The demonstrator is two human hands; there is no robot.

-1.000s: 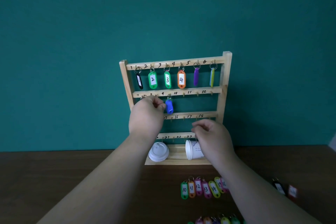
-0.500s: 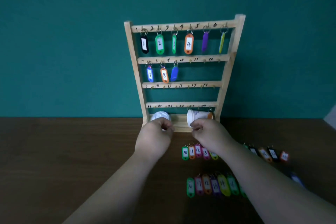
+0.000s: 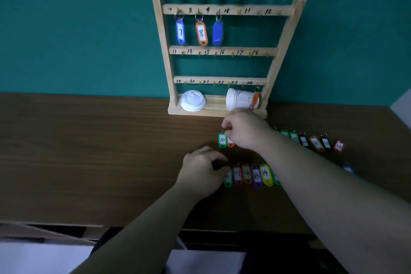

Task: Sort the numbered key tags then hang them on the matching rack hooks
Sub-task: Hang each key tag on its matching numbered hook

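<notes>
Down at the table (image 3: 89, 151) now, both hands have dropped from the rack (image 3: 287, 51), where three tags hang off the second bar (image 3: 231, 10), so green tag 10 (image 3: 222, 139) looks next. The right hand (image 3: 244, 131) curls its fingers at that tag's ring and the left hand (image 3: 201, 169) curls over the near row's (image 3: 255, 174) end, though I cannot tell if either truly pinches. Count: nine tags hung, eight visible in the far row (image 3: 315, 142), six near, one cup (image 3: 241, 99), one lid (image 3: 192, 100).

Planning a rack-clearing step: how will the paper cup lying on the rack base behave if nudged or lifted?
Probably rolls: the paper cup lies on its side on the rack base, though the front lip may check it. Likely light and easy to crush: it looks like thin paper, with its lid off beside it.
</notes>
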